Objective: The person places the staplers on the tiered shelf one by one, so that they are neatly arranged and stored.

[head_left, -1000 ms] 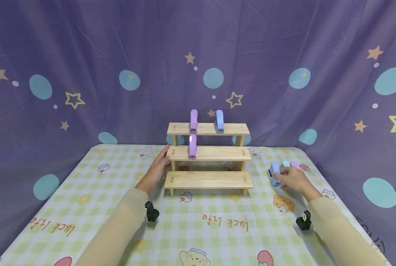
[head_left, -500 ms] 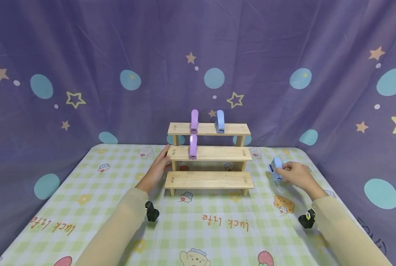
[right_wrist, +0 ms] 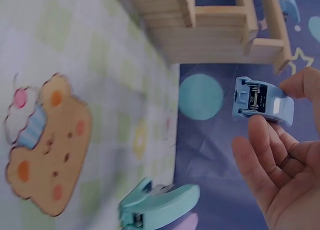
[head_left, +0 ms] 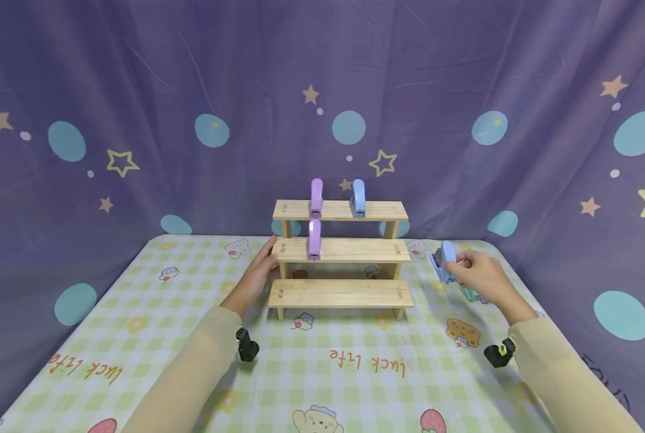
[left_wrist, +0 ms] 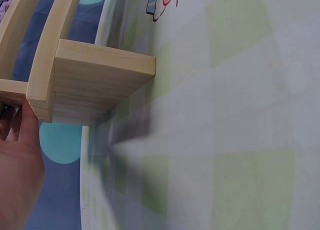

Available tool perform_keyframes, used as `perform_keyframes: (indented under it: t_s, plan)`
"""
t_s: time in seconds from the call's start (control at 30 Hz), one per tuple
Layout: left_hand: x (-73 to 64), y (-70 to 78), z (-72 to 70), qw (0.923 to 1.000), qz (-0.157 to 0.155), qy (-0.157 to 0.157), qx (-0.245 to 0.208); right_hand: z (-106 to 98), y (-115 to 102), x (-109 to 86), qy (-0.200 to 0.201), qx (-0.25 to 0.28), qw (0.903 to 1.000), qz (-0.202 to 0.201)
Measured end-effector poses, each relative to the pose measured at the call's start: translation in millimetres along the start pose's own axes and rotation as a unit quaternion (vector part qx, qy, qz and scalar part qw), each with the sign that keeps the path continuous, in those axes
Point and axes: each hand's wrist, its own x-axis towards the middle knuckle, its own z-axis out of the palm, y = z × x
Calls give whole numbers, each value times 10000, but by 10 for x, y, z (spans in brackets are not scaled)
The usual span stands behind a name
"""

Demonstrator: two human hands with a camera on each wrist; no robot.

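Observation:
In the head view, my right hand [head_left: 481,275] pinches a light blue stapler [head_left: 444,262] between thumb and fingers, lifted above the table right of the shelf. The right wrist view shows that blue stapler [right_wrist: 262,101] with its metal spring visible. Below it lie a mint green stapler [right_wrist: 162,206] and part of a purple one [right_wrist: 187,223]. My left hand [head_left: 257,273] rests with extended fingers against the left end of the three-tier wooden shelf [head_left: 354,249]; some fingertips are hidden behind the wood in the left wrist view.
A purple stapler [head_left: 316,198] and a blue stapler [head_left: 358,198] stand on the top tier. Another purple stapler [head_left: 314,239] stands on the middle tier, toward the left. A checked cloth [head_left: 192,361] covers the table, and a purple curtain [head_left: 279,72] hangs behind.
My right hand has lifted the blue stapler off the table, away from the green and purple staplers, and moved it slightly back. The left hand has stayed at the shelf's end.

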Motion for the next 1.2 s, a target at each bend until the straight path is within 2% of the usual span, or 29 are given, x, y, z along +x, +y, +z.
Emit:
perform_keyframes:
  t_s: [0.43, 0.9, 1.2]
  plan:
    - [17, -27, -11, 10000, -3, 2, -18, -16, -388, 13, 135, -11, 9995, -294]
    - [30, -40, -29, 10000, 71, -11, -47, 146, -688, 157, 16, 324, 9980, -534]
    - [18, -34, -22, 9999, 76, -58, -36, 332, -907, 278, -20, 480, 9964, -703]
